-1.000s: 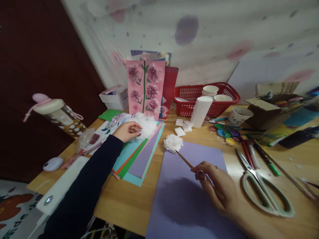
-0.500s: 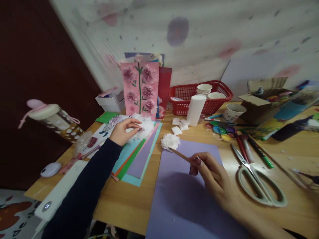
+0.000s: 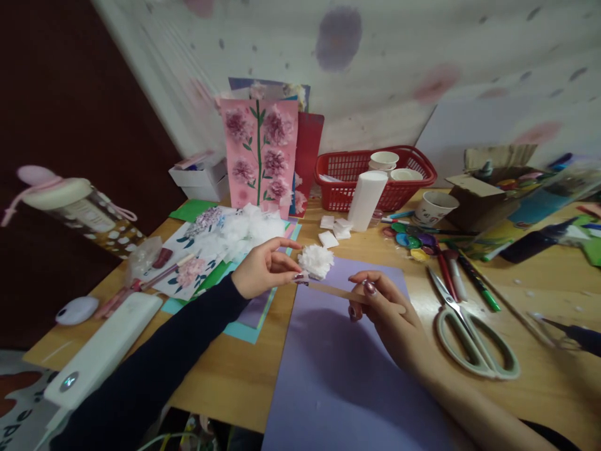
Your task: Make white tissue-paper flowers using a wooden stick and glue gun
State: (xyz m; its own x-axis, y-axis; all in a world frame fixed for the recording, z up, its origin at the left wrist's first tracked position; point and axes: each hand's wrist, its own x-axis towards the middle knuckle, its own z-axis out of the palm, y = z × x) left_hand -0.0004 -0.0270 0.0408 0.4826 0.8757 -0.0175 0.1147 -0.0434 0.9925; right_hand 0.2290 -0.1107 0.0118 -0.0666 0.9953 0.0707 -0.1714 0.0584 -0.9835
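Note:
A ruffled white paper flower point(image 3: 316, 260) lies at the top left edge of a purple sheet of paper point(image 3: 338, 369). My left hand point(image 3: 265, 268) is at the flower's left side, index finger above and thumb below, apart; whether they touch it I cannot tell. Between thumb and fingers of my right hand point(image 3: 387, 310) is a flat wooden stick point(image 3: 335, 292). It slants over the purple sheet, its far end close to my left thumb and the flower. Its tip is partly hidden by the left fingers.
White fluff point(image 3: 253, 228) lies on coloured papers at the left, before a pink flower card point(image 3: 263, 150). A red basket point(image 3: 338, 200), white roll point(image 3: 369, 200) and small white squares point(image 3: 328, 238) stand behind. Scissors point(image 3: 469, 338), markers and a paper cup point(image 3: 436, 208) are right.
My left hand has moved right, from the white fluff to the flower's edge. My right hand still holds the stick, which now lies flatter. The view has shifted slightly.

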